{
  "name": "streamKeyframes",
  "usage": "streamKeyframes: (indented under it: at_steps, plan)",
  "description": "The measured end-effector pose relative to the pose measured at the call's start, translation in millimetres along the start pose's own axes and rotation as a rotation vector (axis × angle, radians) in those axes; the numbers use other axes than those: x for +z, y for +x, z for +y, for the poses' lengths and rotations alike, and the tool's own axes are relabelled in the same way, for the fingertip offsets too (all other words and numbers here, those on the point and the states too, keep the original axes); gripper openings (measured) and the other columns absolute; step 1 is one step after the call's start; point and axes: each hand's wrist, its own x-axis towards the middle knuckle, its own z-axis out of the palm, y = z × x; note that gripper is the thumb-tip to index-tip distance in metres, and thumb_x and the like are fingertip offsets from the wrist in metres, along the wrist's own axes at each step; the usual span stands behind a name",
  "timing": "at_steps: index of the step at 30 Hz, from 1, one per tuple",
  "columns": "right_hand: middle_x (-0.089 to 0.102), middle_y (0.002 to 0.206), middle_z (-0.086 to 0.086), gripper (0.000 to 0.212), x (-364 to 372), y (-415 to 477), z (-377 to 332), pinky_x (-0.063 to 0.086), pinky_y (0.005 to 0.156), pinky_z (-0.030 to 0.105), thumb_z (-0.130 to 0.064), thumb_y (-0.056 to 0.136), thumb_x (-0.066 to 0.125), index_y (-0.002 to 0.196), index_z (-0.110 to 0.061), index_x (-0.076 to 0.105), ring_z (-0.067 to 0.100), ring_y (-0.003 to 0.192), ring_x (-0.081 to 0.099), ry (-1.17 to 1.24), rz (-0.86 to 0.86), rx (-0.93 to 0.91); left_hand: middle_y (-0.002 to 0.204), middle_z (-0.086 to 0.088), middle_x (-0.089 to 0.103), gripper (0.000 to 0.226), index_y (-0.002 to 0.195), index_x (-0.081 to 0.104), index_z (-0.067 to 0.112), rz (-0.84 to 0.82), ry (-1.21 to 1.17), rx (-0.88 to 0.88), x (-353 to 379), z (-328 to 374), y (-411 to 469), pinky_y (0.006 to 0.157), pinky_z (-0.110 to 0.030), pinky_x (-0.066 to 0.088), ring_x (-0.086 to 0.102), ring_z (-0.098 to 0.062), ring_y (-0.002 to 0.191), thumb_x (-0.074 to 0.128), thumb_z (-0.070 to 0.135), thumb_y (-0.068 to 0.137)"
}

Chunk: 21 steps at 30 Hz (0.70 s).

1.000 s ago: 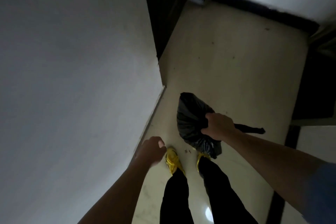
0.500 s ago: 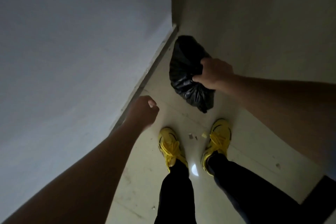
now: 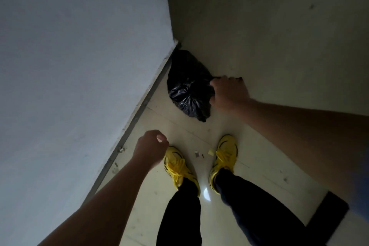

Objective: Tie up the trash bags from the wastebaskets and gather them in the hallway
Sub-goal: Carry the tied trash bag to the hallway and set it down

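Downward, right hand [image 3: 229, 94] round trash bag [image 3: 187, 86]

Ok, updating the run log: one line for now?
right hand grips black trash bag | bag beside wall | left hand curled, empty

Dim, murky view; one small bright glare spot on the floor [image 3: 279, 46] between the yellow shoes [image 3: 224, 158]; edges bend.

We cannot see the neck of the trash bag [image 3: 187, 88]; our right hand [image 3: 229, 94] covers it. The scraps [image 3: 197, 154] between our shoes [image 3: 225, 152] are too small to identify.
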Motion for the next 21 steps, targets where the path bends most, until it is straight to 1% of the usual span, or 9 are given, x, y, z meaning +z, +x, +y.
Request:
streamKeyframes:
  at_steps: [4, 7, 10, 13, 16, 18, 19, 20, 21]
  plan:
    - [0.053, 0.128, 0.012, 0.041, -50, -84, 1, 0.042, 0.092, 0.037, -0.033, 0.096, 0.05, 0.132, -0.013, 0.049, 0.03, 0.116, 0.053, 0.115, -0.11, 0.014, 0.093, -0.007, 0.071, 0.015, 0.077, 0.057, 0.031, -0.015, -0.015, 0.061, -27, 33, -77, 0.085, -0.046, 0.056, 0.069, -0.027, 0.086, 0.056, 0.021, 0.089]
    - [0.06, 0.121, 0.009, 0.036, -92, -151, 0, 0.045, 0.083, 0.033, -0.033, 0.096, 0.05, 0.126, -0.014, 0.055, 0.027, 0.109, 0.058, 0.146, -0.122, 0.012, 0.097, -0.007, 0.071, 0.008, 0.083, 0.06, 0.027, 0.007, 0.002, 0.09, -49, 47, -141, 0.087, -0.044, 0.056, 0.068, -0.028, 0.091, 0.054, 0.024, 0.088]
    - [0.064, 0.12, 0.007, 0.036, -134, -212, -2, 0.048, 0.086, 0.034, -0.035, 0.095, 0.052, 0.124, -0.016, 0.057, 0.027, 0.108, 0.06, 0.14, -0.126, 0.014, 0.097, -0.007, 0.071, 0.007, 0.086, 0.061, 0.025, 0.078, -0.031, 0.097, -66, 55, -207, 0.085, -0.044, 0.056, 0.068, -0.027, 0.09, 0.054, 0.024, 0.087]
    - [0.064, 0.119, 0.007, 0.035, -164, -260, -10, 0.05, 0.087, 0.034, -0.036, 0.096, 0.051, 0.124, -0.015, 0.057, 0.026, 0.107, 0.061, 0.083, -0.131, -0.081, 0.093, -0.006, 0.072, 0.006, 0.086, 0.062, 0.024, 0.161, -0.114, 0.096, -72, 59, -271, 0.083, -0.042, 0.057, 0.069, -0.026, 0.088, 0.055, 0.023, 0.087]
    - [0.064, 0.113, 0.005, 0.03, -180, -301, -23, 0.048, 0.081, 0.033, -0.034, 0.097, 0.048, 0.119, -0.015, 0.058, 0.025, 0.101, 0.061, -0.036, -0.133, -0.232, 0.094, -0.004, 0.071, 0.009, 0.091, 0.064, 0.021, 0.259, -0.189, 0.076, -64, 49, -332, 0.081, -0.037, 0.057, 0.069, -0.022, 0.083, 0.056, 0.022, 0.088]
    - [0.062, 0.098, 0.003, 0.021, -192, -328, -38, 0.046, 0.072, 0.032, -0.03, 0.097, 0.049, 0.106, -0.015, 0.059, 0.023, 0.089, 0.06, -0.132, -0.144, -0.357, 0.093, -0.005, 0.072, 0.013, 0.095, 0.066, 0.019, 0.34, -0.253, 0.037, -54, 34, -375, 0.08, -0.035, 0.057, 0.069, -0.021, 0.082, 0.056, 0.021, 0.088]
    - [0.057, 0.086, 0.001, 0.015, -200, -344, -47, 0.044, 0.064, 0.031, -0.028, 0.096, 0.049, 0.094, -0.015, 0.057, 0.023, 0.081, 0.057, -0.194, -0.153, -0.413, 0.093, -0.005, 0.072, 0.014, 0.097, 0.067, 0.018, 0.368, -0.281, 0.008, -47, 23, -397, 0.08, -0.035, 0.057, 0.069, -0.021, 0.081, 0.056, 0.022, 0.087]
    - [0.05, 0.076, 0.0, 0.018, -208, -361, -58, 0.039, 0.056, 0.029, -0.027, 0.095, 0.049, 0.081, -0.017, 0.051, 0.024, 0.075, 0.053, -0.256, -0.15, -0.469, 0.092, -0.006, 0.072, 0.016, 0.098, 0.067, 0.017, 0.394, -0.303, -0.025, -39, 11, -422, 0.08, -0.034, 0.057, 0.069, -0.022, 0.082, 0.057, 0.022, 0.087]
    - [0.046, 0.071, -0.001, 0.023, -215, -376, -70, 0.034, 0.05, 0.028, -0.027, 0.095, 0.05, 0.074, -0.018, 0.045, 0.024, 0.07, 0.051, -0.317, -0.142, -0.52, 0.092, -0.006, 0.072, 0.017, 0.098, 0.068, 0.017, 0.413, -0.318, -0.059, -31, -3, -447, 0.081, -0.033, 0.056, 0.069, -0.023, 0.083, 0.059, 0.024, 0.086]
